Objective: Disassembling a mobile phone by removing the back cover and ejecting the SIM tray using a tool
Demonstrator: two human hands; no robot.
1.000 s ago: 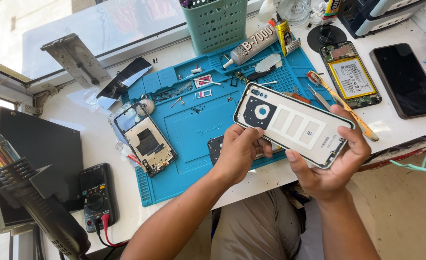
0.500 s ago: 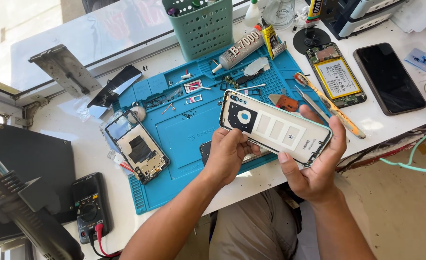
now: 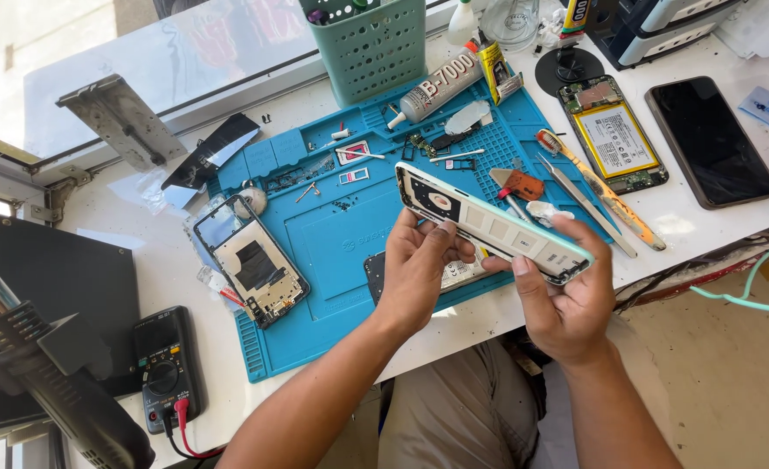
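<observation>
Both hands hold a pale green phone back cover above the near edge of the blue work mat. The cover is tilted so that one long edge faces the camera. Its long axis runs from about ten o'clock, where the round camera opening sits, down to about four o'clock.

The left hand comes up from six o'clock and grips the cover near its middle, its fingers curled against the underside. The right hand is clamped on the four o'clock end, thumb on the near edge and fingers wrapped over the far side. The hands are apart and neither is open; each is closed on the cover. The left hand lies nearer the camera-opening end, the right nearer the bottom end.

Directly under the cover, a dark part lies on the mat, mostly hidden by the left hand; it may be a circuit board, though I cannot tell for sure.

At nine o'clock from the hands lies an opened phone frame. At two o'clock are tweezers and a toothbrush, and farther out an open phone with a yellow battery. A glue tube lies at twelve o'clock.
</observation>
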